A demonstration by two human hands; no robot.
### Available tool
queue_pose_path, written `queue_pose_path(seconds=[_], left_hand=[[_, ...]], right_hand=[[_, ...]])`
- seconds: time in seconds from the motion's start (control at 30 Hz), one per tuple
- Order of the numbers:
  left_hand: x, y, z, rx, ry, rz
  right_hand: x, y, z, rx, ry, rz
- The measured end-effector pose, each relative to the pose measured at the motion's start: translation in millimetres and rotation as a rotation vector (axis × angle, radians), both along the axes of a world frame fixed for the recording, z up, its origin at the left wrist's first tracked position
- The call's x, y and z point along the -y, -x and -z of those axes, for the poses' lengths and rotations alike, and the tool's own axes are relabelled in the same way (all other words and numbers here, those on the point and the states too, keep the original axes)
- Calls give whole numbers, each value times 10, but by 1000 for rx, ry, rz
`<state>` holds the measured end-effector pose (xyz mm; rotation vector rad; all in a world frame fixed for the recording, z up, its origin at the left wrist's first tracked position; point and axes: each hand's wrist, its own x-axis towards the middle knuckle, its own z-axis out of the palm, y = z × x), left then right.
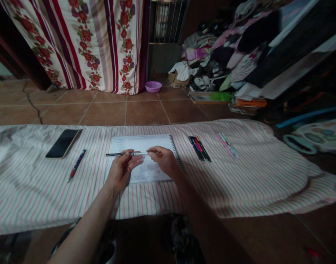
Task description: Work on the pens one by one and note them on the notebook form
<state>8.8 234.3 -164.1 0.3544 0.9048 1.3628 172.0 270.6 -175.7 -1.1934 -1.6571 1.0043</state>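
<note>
Over the notebook, a handheld pen

Fingers hold pen; notebook beneath

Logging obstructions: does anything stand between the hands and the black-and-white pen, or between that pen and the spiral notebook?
Nothing visible does. The left hand and right hand hold the pen, and apart from their fingers nothing shows between it and the spiral notebook.
</note>
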Motion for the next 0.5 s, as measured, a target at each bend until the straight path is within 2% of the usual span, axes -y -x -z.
queue_pose_path(seconds=[0.33, 0.5], left_hand=[[-12, 49, -9, 18, -7, -35], [-12, 61, -19, 45, 2, -46]], right_hand=[[-62, -142, 44, -11, 52, 0], [-56, -189, -22, -69, 97, 23]])
